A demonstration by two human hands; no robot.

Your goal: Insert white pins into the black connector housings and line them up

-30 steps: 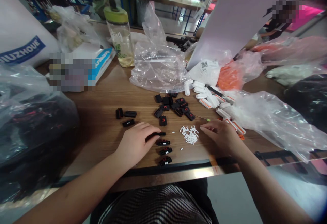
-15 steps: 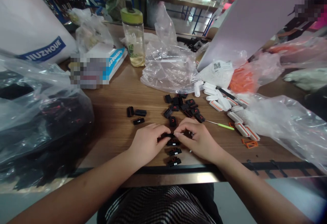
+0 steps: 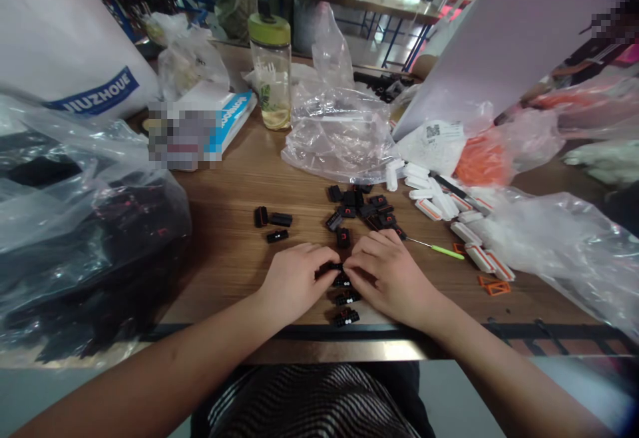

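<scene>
My left hand point(image 3: 299, 283) pinches a small black connector housing point(image 3: 336, 266) between thumb and fingers. At the housing's right end are the closed fingertips of my right hand point(image 3: 388, 276); whether a tiny part is also between them is hidden. Just below, several black connectors with white dots point(image 3: 347, 318) stand in a column toward the table edge. Beyond my hands lies a loose pile of black connector housings point(image 3: 367, 210), some with red-orange marks. Left of it, a group of three more black connectors point(image 3: 281, 219) rests on the wood.
A pick with a green handle point(image 3: 447, 252) lies right of the pile, near white connectors point(image 3: 433, 198) and orange frames point(image 3: 498, 289). Clear plastic bags point(image 3: 339, 135) lie behind. A drink bottle point(image 3: 272, 72) stands at the back; a large bag of black parts point(image 3: 94, 245) fills the left.
My right fingers have drawn together and flattened over the housing, covering small white bits that showed beneath them. My left hand keeps its pinch. The whole view has shifted slightly.
</scene>
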